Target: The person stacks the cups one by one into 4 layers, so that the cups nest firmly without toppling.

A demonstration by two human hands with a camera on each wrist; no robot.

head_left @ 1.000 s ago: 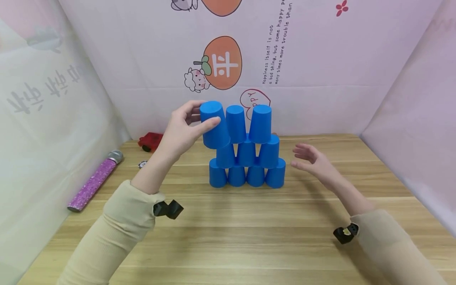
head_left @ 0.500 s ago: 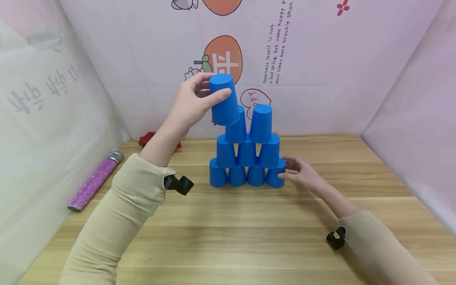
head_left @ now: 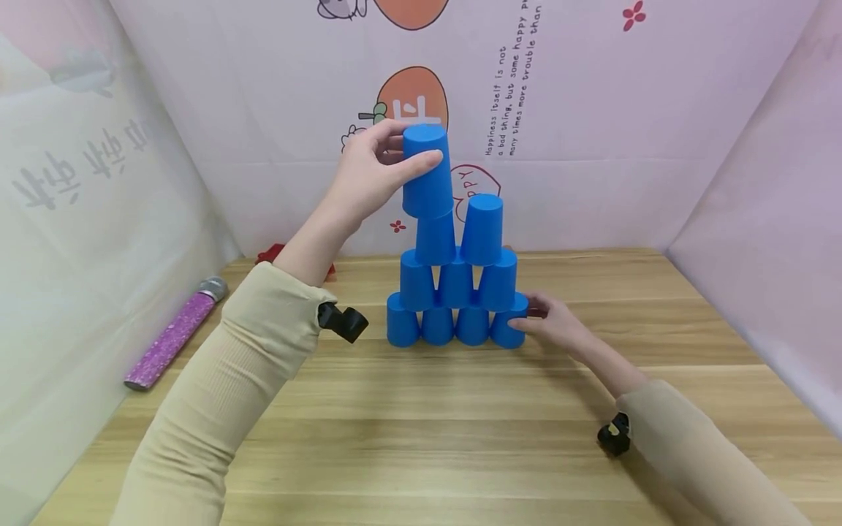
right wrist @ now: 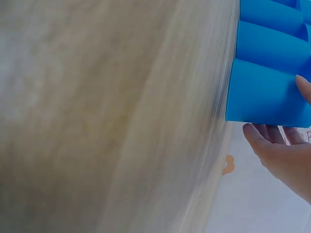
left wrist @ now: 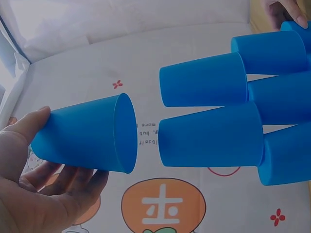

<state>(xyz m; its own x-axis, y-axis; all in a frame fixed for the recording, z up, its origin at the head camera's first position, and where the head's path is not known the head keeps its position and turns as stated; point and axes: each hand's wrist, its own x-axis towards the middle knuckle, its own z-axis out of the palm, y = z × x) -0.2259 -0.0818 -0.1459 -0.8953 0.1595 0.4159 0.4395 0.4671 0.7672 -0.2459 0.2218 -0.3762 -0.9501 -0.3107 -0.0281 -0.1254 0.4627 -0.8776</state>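
Note:
My left hand (head_left: 373,175) grips an upside-down blue cup (head_left: 427,179), thumb on its near side and fingers on its left and far side. This cup hangs above a pyramid of upside-down blue cups (head_left: 455,285); the left wrist view shows a gap between the held cup (left wrist: 87,133) and the two cups of the top row (left wrist: 209,138). At the bottom right, my right hand (head_left: 555,323) holds the end cup (head_left: 506,332) of the lowest row. Its thumb lies on the near face, with the fingers along the right and far side (right wrist: 269,97).
A purple glittery microphone (head_left: 172,340) lies on the wooden table (head_left: 421,438) at the left. A red toy (head_left: 271,253) stands behind my left forearm, mostly hidden. Printed white cloth (head_left: 585,131) encloses the table at the back and sides.
My left hand has lifted its cup up and rightward from beside the top row to above it. The right hand has moved left from free air onto the bottom right cup.

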